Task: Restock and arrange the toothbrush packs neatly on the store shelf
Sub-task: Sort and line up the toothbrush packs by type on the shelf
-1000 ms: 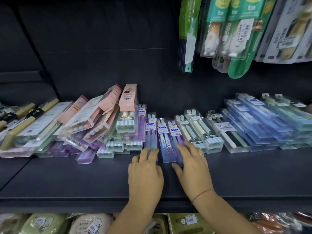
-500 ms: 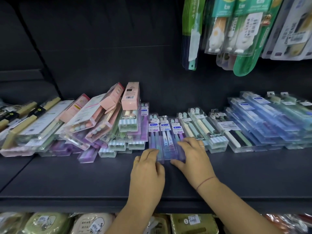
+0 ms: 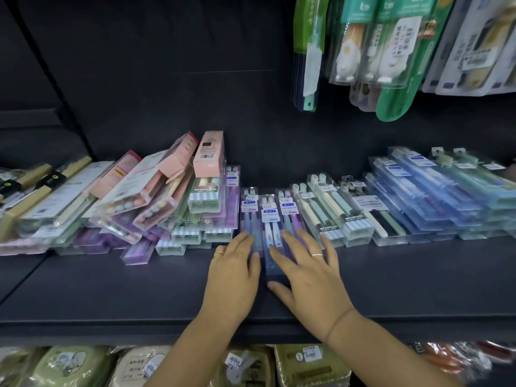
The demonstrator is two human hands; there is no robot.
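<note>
Because the three purple toothbrush packs [image 3: 287,216] lie at the centre of the shelf [image 3: 111,289] with the middle one jutting toward 6 o'clock, both hands rest flat on them, probably to square their ends. The left hand [image 3: 233,272], fingers straight, presses the 9 o'clock pack; the right hand [image 3: 310,275], fingers spread wide, covers the other two. Neither grips anything. A tumbled pink pile [image 3: 156,191] sits at 10 o'clock, tidy blue stacks [image 3: 435,196] at 2 o'clock.

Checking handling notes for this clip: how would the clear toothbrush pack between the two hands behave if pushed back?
The clear toothbrush pack looks like a rigid box, so probably stiff, not floppy. It lies flat on the shelf, so it should slide rather than roll. Slim, mostly plastic, it is likely light.
</note>
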